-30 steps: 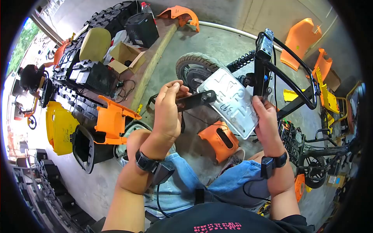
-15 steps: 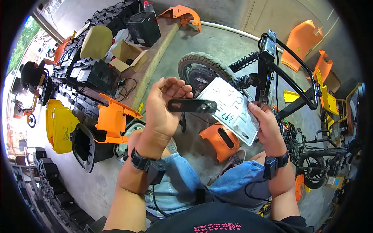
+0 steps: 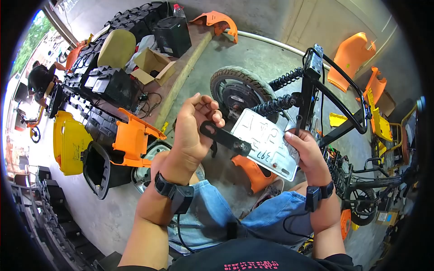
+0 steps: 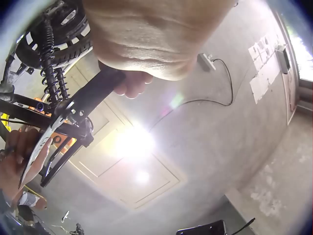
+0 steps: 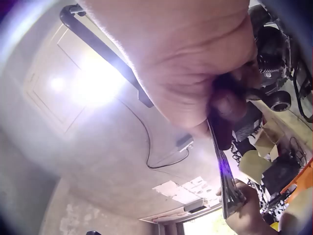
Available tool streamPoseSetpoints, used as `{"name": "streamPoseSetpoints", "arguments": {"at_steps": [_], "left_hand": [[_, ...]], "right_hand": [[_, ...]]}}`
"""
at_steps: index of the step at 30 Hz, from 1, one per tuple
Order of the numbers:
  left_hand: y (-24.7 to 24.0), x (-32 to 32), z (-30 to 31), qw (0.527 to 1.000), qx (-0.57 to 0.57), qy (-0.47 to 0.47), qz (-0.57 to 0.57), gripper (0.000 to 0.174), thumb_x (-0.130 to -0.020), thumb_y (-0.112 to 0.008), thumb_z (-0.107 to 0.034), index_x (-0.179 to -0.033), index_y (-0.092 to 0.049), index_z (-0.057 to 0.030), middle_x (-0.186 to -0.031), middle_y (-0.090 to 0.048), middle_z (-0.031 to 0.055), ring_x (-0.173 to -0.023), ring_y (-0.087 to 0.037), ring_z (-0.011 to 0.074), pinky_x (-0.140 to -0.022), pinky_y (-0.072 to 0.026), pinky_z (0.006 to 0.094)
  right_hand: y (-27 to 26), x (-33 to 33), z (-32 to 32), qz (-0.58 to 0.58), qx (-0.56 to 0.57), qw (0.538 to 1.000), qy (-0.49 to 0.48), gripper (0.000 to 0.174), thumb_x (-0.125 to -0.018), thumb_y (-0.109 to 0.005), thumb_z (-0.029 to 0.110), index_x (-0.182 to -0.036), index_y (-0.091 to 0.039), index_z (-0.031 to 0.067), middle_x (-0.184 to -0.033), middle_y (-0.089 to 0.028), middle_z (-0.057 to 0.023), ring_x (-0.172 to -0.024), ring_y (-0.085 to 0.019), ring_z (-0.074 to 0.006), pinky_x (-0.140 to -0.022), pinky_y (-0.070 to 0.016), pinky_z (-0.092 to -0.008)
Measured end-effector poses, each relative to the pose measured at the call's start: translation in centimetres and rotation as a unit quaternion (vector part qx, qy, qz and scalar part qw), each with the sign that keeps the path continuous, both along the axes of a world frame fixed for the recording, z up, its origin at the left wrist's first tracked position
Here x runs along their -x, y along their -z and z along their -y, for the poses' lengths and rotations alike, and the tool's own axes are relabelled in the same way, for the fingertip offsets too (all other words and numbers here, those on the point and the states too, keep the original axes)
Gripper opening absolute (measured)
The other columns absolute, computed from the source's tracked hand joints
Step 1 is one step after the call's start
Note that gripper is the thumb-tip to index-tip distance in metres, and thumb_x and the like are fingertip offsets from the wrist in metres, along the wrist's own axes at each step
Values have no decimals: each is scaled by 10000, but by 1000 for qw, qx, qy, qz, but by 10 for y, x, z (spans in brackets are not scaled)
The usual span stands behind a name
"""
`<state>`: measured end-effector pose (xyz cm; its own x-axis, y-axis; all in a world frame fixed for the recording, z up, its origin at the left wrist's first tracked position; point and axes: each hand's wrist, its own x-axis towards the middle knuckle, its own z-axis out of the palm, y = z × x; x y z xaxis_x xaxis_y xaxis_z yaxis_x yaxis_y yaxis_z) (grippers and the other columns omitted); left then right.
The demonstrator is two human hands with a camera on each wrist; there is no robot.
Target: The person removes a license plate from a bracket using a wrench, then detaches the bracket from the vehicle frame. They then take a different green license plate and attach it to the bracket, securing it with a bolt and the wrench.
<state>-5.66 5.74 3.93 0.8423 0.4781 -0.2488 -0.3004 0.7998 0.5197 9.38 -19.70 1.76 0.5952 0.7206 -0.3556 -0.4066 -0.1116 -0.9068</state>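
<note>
My left hand [image 3: 187,135] is palm inward with curled fingers touching the slotted end of a flat black bracket [image 3: 222,139]. The bracket's other end, with a bolt, meets a white plate [image 3: 264,147] bearing embossed characters. My right hand [image 3: 307,151] pinches the plate's right edge, thumb on the face. A ring-ended wrench [image 5: 279,101] sticks out of the right hand in the right wrist view. In the left wrist view the bracket [image 4: 95,93] runs from under the left hand [image 4: 156,39] to the plate, seen nearly edge-on.
Ahead stand a wheel [image 3: 242,92], black spring shocks [image 3: 275,105] and a black frame [image 3: 309,86]. Orange panels [image 3: 131,135] and a yellow bin [image 3: 68,144] are on the left. Black batteries [image 3: 172,36] and an open carton [image 3: 151,67] sit back left; another person [image 3: 41,81] is far left.
The bracket has turned from sloping up rightward, through level, to sloping down rightward. The plate and right hand have moved lower. The head view has shifted slightly.
</note>
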Motion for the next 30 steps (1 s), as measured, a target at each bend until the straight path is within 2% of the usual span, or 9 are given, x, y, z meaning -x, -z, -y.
{"name": "streamPoseSetpoints", "arguments": {"at_steps": [7,11,13,18,19,21,22,25,30], "left_hand": [[-14,-1,12,996,36,-76,-4,375,-1034,-396,-365,-1040,-566,-32,-1012,-635,133,-943,-614,250,-787,-479,369],[8,-10,18,997,-50,64,9,350,-1010,-506,-237,-1271,-496,-4,-1161,-623,158,-1108,-595,271,-972,-485,412],[-1,-10,32,898,-420,133,5,508,-979,-583,-185,-1415,-385,-17,-1266,-588,153,-1144,-577,252,-1001,-460,385],[7,-13,30,770,-624,14,134,745,-791,-765,-159,-1442,-417,-63,-1525,-357,162,-1425,-346,307,-1135,-320,405],[-2,-11,31,768,-621,-13,158,619,-825,-744,-256,-1363,-512,-58,-1471,-441,167,-1416,-363,343,-1141,-304,453],[1,-23,15,658,-711,-10,248,425,-867,-700,-307,-1207,-634,-62,-1364,-552,166,-1409,-377,364,-1144,-285,497],[-1,-20,18,677,-689,17,259,251,-895,-671,-274,-1048,-702,-78,-1247,-636,149,-1372,-431,376,-1135,-288,520],[-15,-7,21,644,-735,26,210,301,-881,-655,-382,-939,-714,-92,-1050,-699,75,-1273,-546,340,-1129,-296,506],[-12,-10,19,646,-740,-9,190,192,-746,-750,-189,-903,-701,-91,-953,-685,48,-1106,-624,290,-977,-447,442]], "right_hand": [[-1,-3,0,-66,-63,994,52,252,-972,-609,223,-1023,-653,-19,-915,-720,-98,-764,-700,-140,-711,-571,-273],[0,-1,1,-150,-124,980,39,304,-1004,-546,250,-1104,-628,-25,-966,-724,-134,-860,-728,-197,-783,-599,-322],[-6,5,0,-197,-147,968,52,411,-1003,-537,268,-1291,-545,-25,-1158,-676,-164,-970,-711,-227,-822,-605,-358],[-24,15,1,-187,-121,975,13,377,-1003,-540,297,-1213,-599,-12,-1056,-711,-120,-884,-720,-186,-781,-595,-318],[-21,14,1,-188,-122,974,16,377,-1003,-540,297,-1213,-599,-12,-1056,-711,-120,-884,-720,-186,-781,-595,-318],[-15,10,2,-176,-101,978,-44,377,-1005,-543,324,-1163,-636,-5,-1017,-721,-101,-863,-713,-154,-756,-579,-292],[-27,16,-3,-145,-62,987,-29,381,-1019,-518,359,-1075,-671,14,-913,-714,-58,-766,-679,-111,-674,-542,-263],[-9,6,-7,-56,24,998,-15,419,-1034,-486,390,-1018,-671,14,-822,-681,-24,-667,-616,-89,-604,-493,-253],[10,-11,-6,242,148,953,107,513,-1039,-425,477,-1031,-646,14,-702,-630,-64,-534,-572,-107,-494,-431,-255]]}}
